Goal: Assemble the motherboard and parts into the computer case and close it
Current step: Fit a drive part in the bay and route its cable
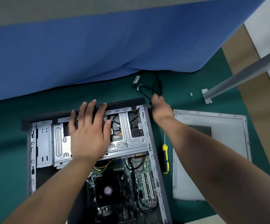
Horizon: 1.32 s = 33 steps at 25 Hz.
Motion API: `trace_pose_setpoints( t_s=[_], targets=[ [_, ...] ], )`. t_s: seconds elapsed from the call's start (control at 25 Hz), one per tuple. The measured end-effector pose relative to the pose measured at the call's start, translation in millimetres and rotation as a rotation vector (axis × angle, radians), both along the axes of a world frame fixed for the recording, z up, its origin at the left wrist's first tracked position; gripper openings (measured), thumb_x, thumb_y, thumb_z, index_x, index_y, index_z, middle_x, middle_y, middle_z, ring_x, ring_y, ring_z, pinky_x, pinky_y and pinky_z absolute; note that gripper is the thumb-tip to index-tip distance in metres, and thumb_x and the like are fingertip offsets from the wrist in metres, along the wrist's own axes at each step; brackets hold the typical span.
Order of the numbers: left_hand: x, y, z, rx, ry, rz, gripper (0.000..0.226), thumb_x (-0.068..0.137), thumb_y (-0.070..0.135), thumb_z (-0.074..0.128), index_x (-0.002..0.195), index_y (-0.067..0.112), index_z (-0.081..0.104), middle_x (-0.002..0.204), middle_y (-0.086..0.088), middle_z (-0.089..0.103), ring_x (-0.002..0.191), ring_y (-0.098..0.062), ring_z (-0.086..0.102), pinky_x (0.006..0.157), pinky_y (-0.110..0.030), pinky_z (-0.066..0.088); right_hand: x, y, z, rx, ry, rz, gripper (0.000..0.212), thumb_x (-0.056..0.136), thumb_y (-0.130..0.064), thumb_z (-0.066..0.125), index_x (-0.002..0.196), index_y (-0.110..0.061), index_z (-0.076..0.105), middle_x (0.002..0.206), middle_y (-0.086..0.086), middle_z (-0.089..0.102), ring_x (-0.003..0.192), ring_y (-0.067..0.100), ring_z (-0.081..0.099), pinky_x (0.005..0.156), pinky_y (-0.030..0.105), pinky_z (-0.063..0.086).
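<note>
The open computer case [153, 159] lies flat on the green mat, its silver drive cage [131, 139] at the far end. The green motherboard [140, 180] with a black fan [108, 190] sits inside at the near end. My left hand [89, 133] rests flat, fingers spread, on the drive cage and the case's black front edge. My right hand [161, 107] is just beyond the case's far right corner, fingers curled round a black cable [153, 88] that loops over the mat. The grey side panel [211, 152] lies flat to the right of the case.
A yellow-handled screwdriver [165, 159] lies between the case and the side panel. A small metal bracket [136, 79] and two screws [191, 94] lie on the mat beyond. A blue partition [98, 54] stands behind; a grey post [244, 73] with its foot plate slants at the right.
</note>
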State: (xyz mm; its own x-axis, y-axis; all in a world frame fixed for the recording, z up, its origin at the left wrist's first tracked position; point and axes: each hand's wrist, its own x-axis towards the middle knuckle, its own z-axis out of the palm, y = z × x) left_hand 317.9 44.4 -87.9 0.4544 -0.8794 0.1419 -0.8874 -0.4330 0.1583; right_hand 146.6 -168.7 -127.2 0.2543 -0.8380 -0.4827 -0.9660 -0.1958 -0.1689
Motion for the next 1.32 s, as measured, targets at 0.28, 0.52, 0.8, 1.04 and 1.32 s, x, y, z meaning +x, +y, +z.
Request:
trace_pose_setpoints(
  t_s=[0.28, 0.52, 0.8, 1.04, 1.32],
  targets=[
    [0.0, -0.4, -0.5, -0.014, 0.005, -0.013, 0.050, 0.105, 0.049, 0.026, 0.152, 0.033, 0.035, 0.160, 0.002, 0.032, 0.153, -0.023, 0.021, 0.125, -0.051, 0.008, -22.1, 12.3, 21.0, -0.014, -0.270, -0.072, 0.019, 0.093, -0.011, 0.054, 0.108, -0.013, 0.044, 0.100, 0.013, 0.061, 0.082, 0.035, 0.055, 0.070, 0.038, 0.044],
    [1.3, -0.3, 7.4, 0.026, 0.070, -0.032, 0.054, 0.103, 0.055, 0.026, 0.152, 0.034, 0.035, 0.161, 0.003, 0.032, 0.154, -0.021, 0.017, 0.125, -0.052, 0.005, -64.0, 49.7, 74.8, -0.173, -0.602, -0.150, 0.020, 0.093, -0.022, 0.063, 0.104, -0.019, 0.046, 0.085, -0.004, 0.060, 0.074, 0.009, 0.058, 0.070, 0.031, 0.049],
    [-7.0, 1.0, 54.6, -0.028, 0.752, -0.003, 0.046, 0.102, 0.047, 0.054, 0.147, 0.041, 0.048, 0.166, 0.010, 0.026, 0.155, -0.008, 0.017, 0.126, -0.047, 0.010, -85.0, 103.9, 163.0, 0.049, -1.029, -0.351, 0.017, 0.090, -0.016, 0.064, 0.096, -0.024, 0.049, 0.080, 0.003, 0.068, 0.060, 0.014, 0.063, 0.063, 0.030, 0.053],
    [-74.4, 32.5, 100.4, -0.296, 1.851, 0.227, 0.032, 0.102, 0.038, 0.061, 0.127, 0.020, 0.062, 0.115, -0.005, 0.075, 0.093, -0.018, 0.072, 0.089, -0.039, 0.055, -60.6, 174.2, 167.7, 0.381, -1.039, -0.276, 0.015, 0.099, -0.003, 0.059, 0.101, -0.012, 0.047, 0.080, 0.008, 0.066, 0.067, 0.024, 0.060, 0.070, 0.040, 0.050],
    [-59.5, 92.8, 95.4, -0.352, 2.008, 0.531, 0.038, 0.092, 0.017, 0.075, 0.127, 0.009, 0.061, 0.093, -0.006, 0.076, 0.074, -0.015, 0.069, 0.063, -0.028, 0.056, -48.0, 239.2, 153.4, 0.511, -1.084, -0.306, 0.024, 0.099, 0.006, 0.050, 0.107, -0.016, 0.057, 0.090, 0.004, 0.076, 0.085, 0.015, 0.072, 0.065, 0.028, 0.056]
  ],
)
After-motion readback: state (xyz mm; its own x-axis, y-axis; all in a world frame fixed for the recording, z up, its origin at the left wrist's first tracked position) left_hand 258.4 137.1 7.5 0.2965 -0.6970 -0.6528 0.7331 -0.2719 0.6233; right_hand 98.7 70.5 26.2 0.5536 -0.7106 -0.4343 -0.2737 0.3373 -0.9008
